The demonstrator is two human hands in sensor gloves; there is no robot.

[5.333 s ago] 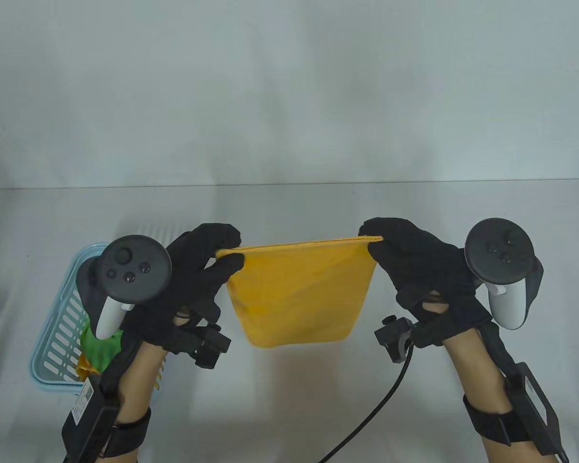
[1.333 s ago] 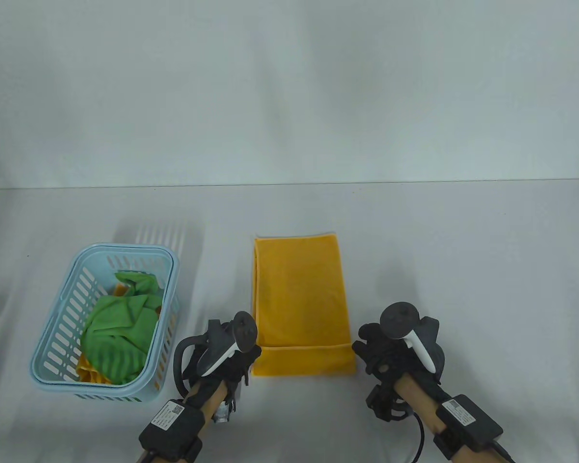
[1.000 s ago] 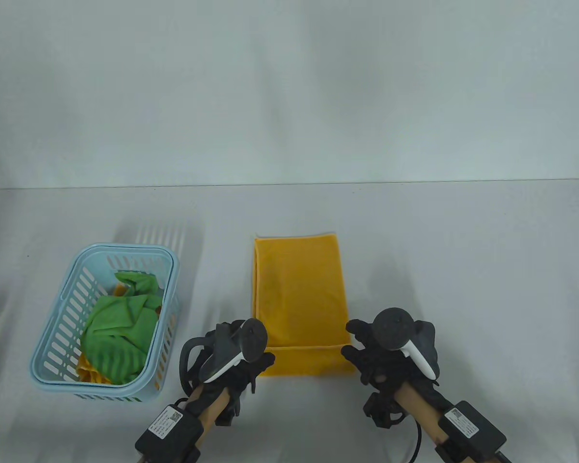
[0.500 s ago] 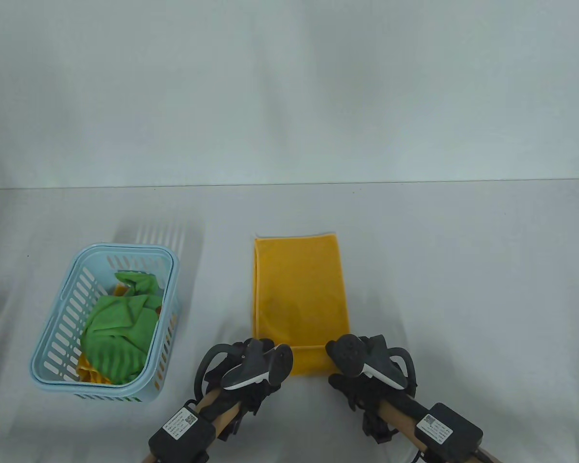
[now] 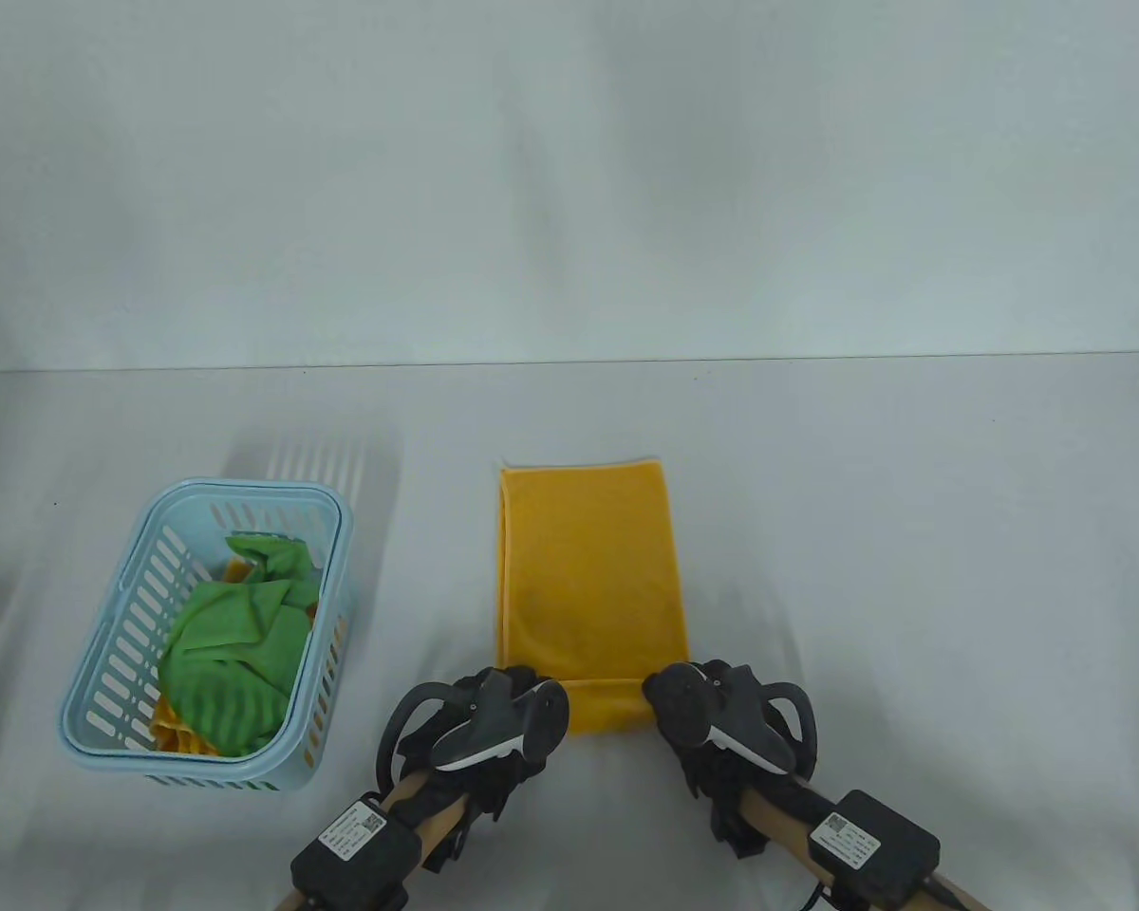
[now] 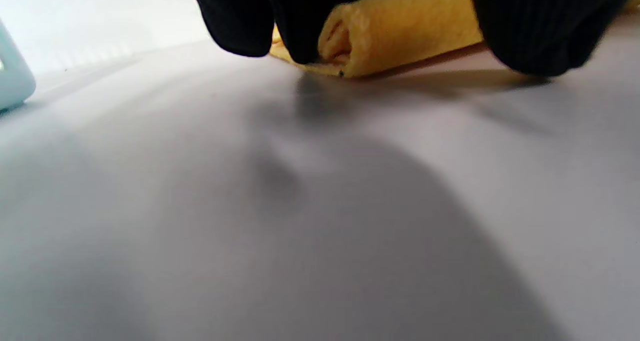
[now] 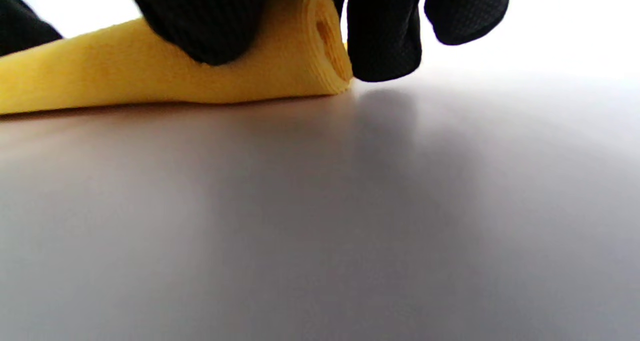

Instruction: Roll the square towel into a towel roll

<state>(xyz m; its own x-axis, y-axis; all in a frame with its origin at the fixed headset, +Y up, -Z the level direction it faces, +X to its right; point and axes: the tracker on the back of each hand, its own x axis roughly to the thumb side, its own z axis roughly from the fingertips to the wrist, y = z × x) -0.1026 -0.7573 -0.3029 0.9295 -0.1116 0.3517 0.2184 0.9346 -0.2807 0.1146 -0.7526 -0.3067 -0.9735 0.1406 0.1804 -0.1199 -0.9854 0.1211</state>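
fingers of both hands, which flanked the yellow towel a second ago, now grip its near edge on the table, curling a first small roll, so rolling has begun.

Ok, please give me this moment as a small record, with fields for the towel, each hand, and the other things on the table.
towel: yellow towel, folded into a long strip, flat on the table; near end rolled up
left hand: left hand holds the roll's left end, fingers on the roll
right hand: right hand holds the right end, fingers beside the spiral
roll state: only begun
other: light blue basket at left, holding green cloth
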